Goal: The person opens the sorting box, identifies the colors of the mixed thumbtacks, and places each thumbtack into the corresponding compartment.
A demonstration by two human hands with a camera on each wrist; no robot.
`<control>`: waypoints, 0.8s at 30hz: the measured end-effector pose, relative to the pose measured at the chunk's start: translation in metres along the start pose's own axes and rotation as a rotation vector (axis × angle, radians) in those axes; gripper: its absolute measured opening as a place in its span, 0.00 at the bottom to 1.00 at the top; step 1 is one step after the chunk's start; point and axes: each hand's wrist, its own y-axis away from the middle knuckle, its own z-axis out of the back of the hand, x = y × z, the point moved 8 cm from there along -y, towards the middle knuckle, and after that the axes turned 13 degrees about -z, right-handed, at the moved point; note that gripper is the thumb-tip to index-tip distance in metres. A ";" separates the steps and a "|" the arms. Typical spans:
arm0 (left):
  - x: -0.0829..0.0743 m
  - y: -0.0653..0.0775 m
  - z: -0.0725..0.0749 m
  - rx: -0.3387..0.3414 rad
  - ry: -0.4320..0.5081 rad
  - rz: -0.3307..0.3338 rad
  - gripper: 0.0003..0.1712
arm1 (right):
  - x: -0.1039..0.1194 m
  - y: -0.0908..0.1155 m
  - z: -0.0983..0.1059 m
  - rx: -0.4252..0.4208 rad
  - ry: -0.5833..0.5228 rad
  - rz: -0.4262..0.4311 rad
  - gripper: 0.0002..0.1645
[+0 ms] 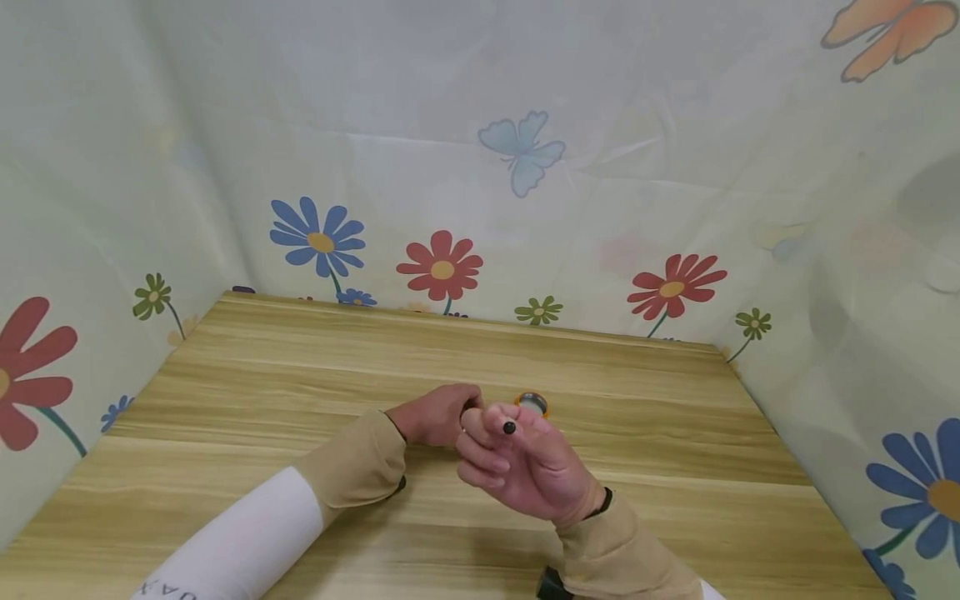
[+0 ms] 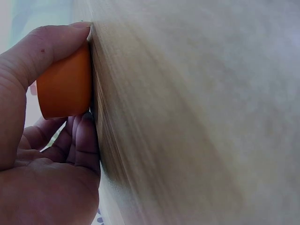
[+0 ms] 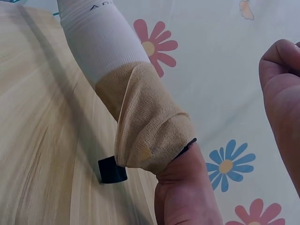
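Observation:
My left hand [image 1: 438, 414] rests low on the table. In the left wrist view its thumb and fingers curl round a short orange cylinder [image 2: 65, 86] standing against the wooden top. The head view shows an orange-rimmed round thing with a grey inside [image 1: 522, 397] just beyond my right hand [image 1: 517, 462], which hides the left fingertips. Raised above the table, the right hand has its fingers curled and pinches something with a small round black end [image 1: 509, 427] facing the head camera. The rest of that thing is hidden. At the right wrist view's edge, only part of the right hand [image 3: 283, 89] shows.
A wood-grain table [image 1: 337, 350] lies under both hands. Pale cloth walls [image 1: 450, 150] with printed flowers and butterflies enclose its back and sides. Black wrist devices [image 1: 553, 583] sit at the beige-wrapped wrists.

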 end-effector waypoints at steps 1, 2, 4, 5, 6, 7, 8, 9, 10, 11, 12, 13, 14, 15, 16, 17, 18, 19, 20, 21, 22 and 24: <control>0.000 0.000 0.000 -0.001 -0.001 -0.001 0.16 | 0.000 0.000 0.001 -0.005 0.002 -0.002 0.10; 0.000 0.000 0.000 -0.001 -0.006 -0.001 0.16 | 0.000 0.001 0.003 -0.012 0.005 -0.003 0.10; 0.000 0.001 0.000 0.001 -0.013 -0.001 0.17 | 0.000 0.002 0.007 -0.028 0.016 -0.005 0.11; 0.000 0.001 0.000 0.000 -0.013 -0.003 0.17 | 0.000 0.002 0.009 -0.036 0.023 -0.006 0.11; 0.000 0.001 0.000 0.000 -0.014 -0.005 0.18 | 0.000 0.003 0.012 -0.046 0.033 -0.007 0.11; 0.000 0.001 0.000 0.003 -0.018 -0.006 0.19 | 0.000 0.004 0.015 -0.055 0.046 -0.006 0.11; 0.000 0.000 0.000 0.003 -0.025 -0.009 0.19 | 0.000 0.004 0.019 -0.065 0.059 -0.006 0.11; 0.000 0.000 0.000 0.002 -0.026 -0.012 0.21 | 0.000 0.006 0.023 -0.078 0.073 -0.007 0.12; 0.000 0.000 0.000 0.003 -0.025 -0.011 0.22 | 0.000 0.007 0.028 -0.093 0.086 -0.011 0.12; 0.000 0.000 0.000 0.004 -0.026 -0.013 0.24 | 0.000 0.009 0.033 -0.112 0.101 -0.017 0.12; 0.000 -0.001 -0.001 0.005 -0.026 -0.012 0.25 | 0.000 0.011 0.039 -0.134 0.121 -0.027 0.13; 0.000 -0.001 -0.001 0.007 -0.026 -0.006 0.27 | 0.000 0.013 0.045 -0.156 0.141 -0.039 0.13; 0.000 -0.001 -0.002 0.008 -0.022 -0.003 0.28 | -0.001 0.016 0.051 -0.182 0.165 -0.054 0.13; 0.000 -0.001 -0.002 0.009 -0.016 -0.002 0.29 | -0.002 0.019 0.058 -0.210 0.193 -0.073 0.13; 0.000 -0.001 -0.002 0.010 -0.008 -0.001 0.29 | -0.003 0.022 0.065 -0.242 0.223 -0.092 0.13; 0.001 -0.001 -0.002 0.010 0.000 -0.002 0.30 | -0.003 0.025 0.071 -0.277 0.258 -0.112 0.13; 0.001 -0.001 -0.003 0.011 0.010 0.004 0.30 | -0.004 0.028 0.078 -0.315 0.299 -0.133 0.13; 0.002 0.000 -0.003 0.013 0.017 0.008 0.30 | -0.005 0.030 0.085 -0.353 0.339 -0.150 0.13; 0.002 0.000 -0.003 0.012 0.025 0.009 0.30 | -0.005 0.033 0.092 -0.396 0.381 -0.171 0.12; 0.003 0.000 -0.003 0.014 0.029 0.014 0.30 | -0.006 0.036 0.099 -0.440 0.426 -0.193 0.12; 0.004 0.000 -0.004 0.016 0.032 0.019 0.30 | -0.006 0.039 0.105 -0.486 0.478 -0.218 0.11; 0.005 -0.001 -0.004 0.022 0.026 0.027 0.30 | -0.005 0.045 0.117 -0.565 0.596 -0.263 0.10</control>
